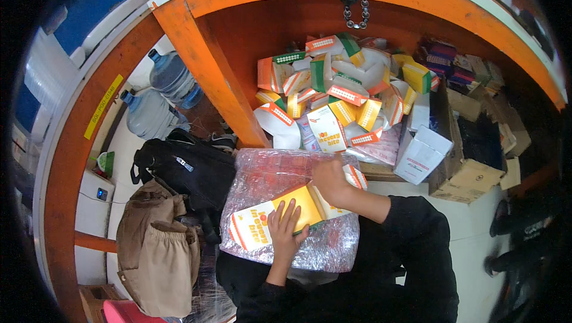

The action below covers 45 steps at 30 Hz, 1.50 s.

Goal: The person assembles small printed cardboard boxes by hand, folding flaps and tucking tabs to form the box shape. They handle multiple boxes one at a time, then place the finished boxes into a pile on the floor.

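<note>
On the bubble-wrapped bundle (280, 174) a flat carton (280, 216) is pressed by the open left hand (286, 224) and gripped by the right hand (330, 180); it appears half-formed, with folded cartons (333, 93) piled behind.

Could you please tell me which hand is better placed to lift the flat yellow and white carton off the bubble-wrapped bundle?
Probably the left hand: it lies flat on the flat yellow and white cardboard carton, fingers spread over its middle. The right hand only touches the far end, atop the bubble-wrapped bundle.
</note>
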Tool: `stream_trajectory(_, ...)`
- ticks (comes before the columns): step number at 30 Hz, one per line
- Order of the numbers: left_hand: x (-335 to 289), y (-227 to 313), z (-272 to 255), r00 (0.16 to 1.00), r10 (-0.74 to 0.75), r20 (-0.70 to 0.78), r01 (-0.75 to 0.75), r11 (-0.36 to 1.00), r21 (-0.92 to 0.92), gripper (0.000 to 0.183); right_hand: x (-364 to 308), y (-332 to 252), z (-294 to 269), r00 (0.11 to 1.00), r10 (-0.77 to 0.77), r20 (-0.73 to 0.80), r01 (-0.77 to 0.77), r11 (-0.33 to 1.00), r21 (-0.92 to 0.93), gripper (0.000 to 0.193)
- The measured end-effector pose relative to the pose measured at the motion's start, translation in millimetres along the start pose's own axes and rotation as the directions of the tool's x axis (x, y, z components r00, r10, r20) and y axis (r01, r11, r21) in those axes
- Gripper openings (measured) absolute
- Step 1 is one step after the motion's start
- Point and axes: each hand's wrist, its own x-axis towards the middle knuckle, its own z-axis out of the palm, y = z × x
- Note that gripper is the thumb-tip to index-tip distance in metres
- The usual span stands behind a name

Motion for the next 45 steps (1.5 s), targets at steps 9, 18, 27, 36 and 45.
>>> stream_trajectory(9,0.4,1.3,-1.5,1.0,0.007,-0.023,-0.008,0.999,-0.034,0.047,9.4,-20.8,-16.0,0.967,-0.185,0.174,0.197,0.979,-0.056,0.014)
stream_trajectory(18,18.9,17.0,-15.1,0.994,-0.092,0.056,0.089,0.994,0.057,0.036,-20.4,22.4,82.9,0.964,0.136,-0.229,-0.015,0.886,0.464,0.047)
stream_trajectory(27,79.6,18.6,-6.6,0.985,0.042,0.167,0.011,0.952,-0.305,0.018,-16.5,24.6,107.5,0.95,0.245,-0.192,-0.068,0.765,0.64,0.052)
stream_trajectory(36,69.5,2.6,12.1,0.991,-0.003,0.131,0.061,0.895,-0.442,0.017,84.8,126.0,107.7,0.69,0.483,-0.539,-0.273,0.864,0.424,0.063)
stream_trajectory(45,65.1,20.5,5.5,0.997,-0.036,0.061,0.047,0.98,-0.191,0.064,83.3,145.8,67.6,0.722,0.346,-0.599,-0.164,0.927,0.338,0.036)
